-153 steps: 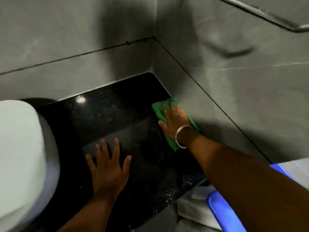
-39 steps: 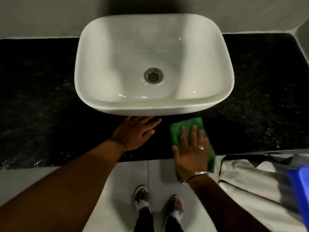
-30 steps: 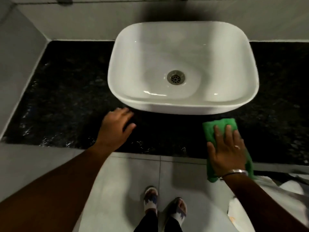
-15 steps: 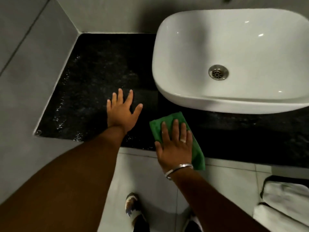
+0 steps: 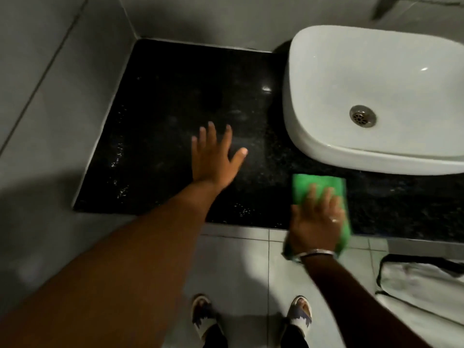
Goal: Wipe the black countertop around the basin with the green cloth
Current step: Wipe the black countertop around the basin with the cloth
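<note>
Two hands flat, green cloth (image 5: 319, 189) beside basin (image 5: 351, 96)

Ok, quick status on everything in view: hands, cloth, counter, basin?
Left hand: open, fingers spread, flat on the counter.
Right hand: flat, pressing the cloth.
Cloth: folded, at the counter's front edge below the basin.
Counter: droplets along its left and front edges.
Basin: empty.

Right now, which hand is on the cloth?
The right hand, pressing the green cloth flat; the left hand is bare, spread over the countertop.
</note>
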